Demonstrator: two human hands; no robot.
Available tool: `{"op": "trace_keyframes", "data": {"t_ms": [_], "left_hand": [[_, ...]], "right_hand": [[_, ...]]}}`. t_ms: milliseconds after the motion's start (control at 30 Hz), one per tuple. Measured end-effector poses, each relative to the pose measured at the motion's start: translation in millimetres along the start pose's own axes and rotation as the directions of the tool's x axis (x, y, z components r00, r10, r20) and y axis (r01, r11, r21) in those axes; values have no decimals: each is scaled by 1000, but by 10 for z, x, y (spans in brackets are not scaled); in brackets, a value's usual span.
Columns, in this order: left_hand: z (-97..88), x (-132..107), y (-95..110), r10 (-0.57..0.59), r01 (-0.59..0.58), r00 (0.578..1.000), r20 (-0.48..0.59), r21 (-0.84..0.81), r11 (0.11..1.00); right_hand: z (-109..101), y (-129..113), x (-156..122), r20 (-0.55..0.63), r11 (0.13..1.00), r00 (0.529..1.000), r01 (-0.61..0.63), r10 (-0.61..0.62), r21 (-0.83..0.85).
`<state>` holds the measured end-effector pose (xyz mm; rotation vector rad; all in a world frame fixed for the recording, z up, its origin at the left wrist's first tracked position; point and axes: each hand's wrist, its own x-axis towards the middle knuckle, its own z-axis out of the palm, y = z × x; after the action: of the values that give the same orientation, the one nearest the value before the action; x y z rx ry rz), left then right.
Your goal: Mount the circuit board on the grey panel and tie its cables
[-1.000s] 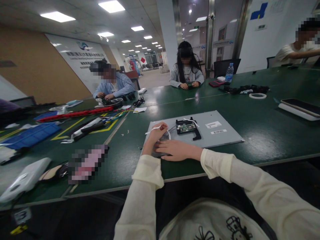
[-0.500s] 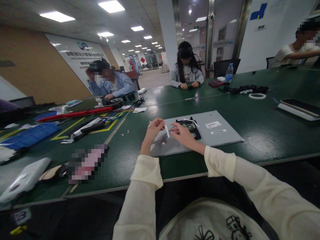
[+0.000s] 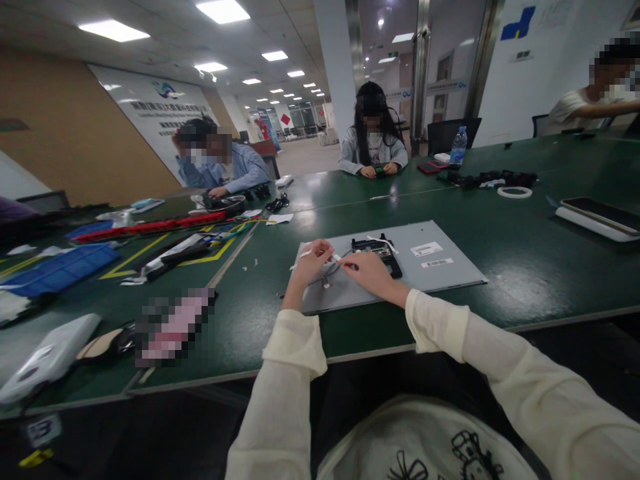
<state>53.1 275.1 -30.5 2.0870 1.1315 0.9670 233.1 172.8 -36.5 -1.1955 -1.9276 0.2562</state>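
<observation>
A grey metal panel (image 3: 440,270) lies flat on the green table (image 3: 525,247) in front of me, with a black-framed circuit board (image 3: 376,251) mounted near its middle. My left hand (image 3: 311,260) hovers over the panel's left part, fingers pinched on a thin white strip (image 3: 303,255). My right hand (image 3: 367,270) is beside it, fingers pinched on the other end of the strip near some grey wires (image 3: 327,275). Two white labels (image 3: 427,250) sit on the panel's right half.
Three other people sit at the table: far left, far middle, far right. A blue tray (image 3: 60,267), red bar (image 3: 150,228), black-and-white parts (image 3: 175,253) and a grey housing (image 3: 47,357) lie at left. A water bottle (image 3: 459,145), tape roll (image 3: 515,192) and a flat device (image 3: 595,217) lie at right.
My right hand lifted off the panel's near left corner and moved up to join the left hand. Both hands now pinch the white strip over the wires.
</observation>
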Motion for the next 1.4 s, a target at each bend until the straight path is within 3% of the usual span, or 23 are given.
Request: {"op": "trace_keyframes", "data": {"t_ms": [200,367,467,600,667,833,1000,1100,1233,1400], "left_hand": [[-38,-68,111,15,-16,1000,8,137,991],[-112,-172,126,1,-29,992,127,214,976],[-161,-195,97,51,-94,983,177,248,964],[-196,-187,96,54,-131,946,320,225,965],[-198,-178,94,35,-114,941,338,216,970],[-203,-166,25,30,-90,968,251,233,968],[-165,-137,-54,12,-61,977,212,224,973],[-111,-110,-49,-57,28,991,124,224,974],[-67,-101,-28,-174,170,985,12,159,973],[-69,-93,-87,-182,186,983,-38,191,964]], "right_hand": [[10,82,24,-46,997,996,70,-72,-39],[63,103,53,-57,996,995,85,-85,-13],[39,78,73,-64,997,996,70,-67,42],[-2,42,108,-180,991,984,33,-9,133],[-4,41,131,-241,983,970,15,30,182],[31,88,204,-314,960,946,6,86,281],[132,110,291,-266,949,950,-78,163,304],[234,88,314,-256,944,944,-123,206,306],[348,58,287,-220,960,965,-83,145,266],[392,37,255,-117,983,991,-37,59,182]]}}
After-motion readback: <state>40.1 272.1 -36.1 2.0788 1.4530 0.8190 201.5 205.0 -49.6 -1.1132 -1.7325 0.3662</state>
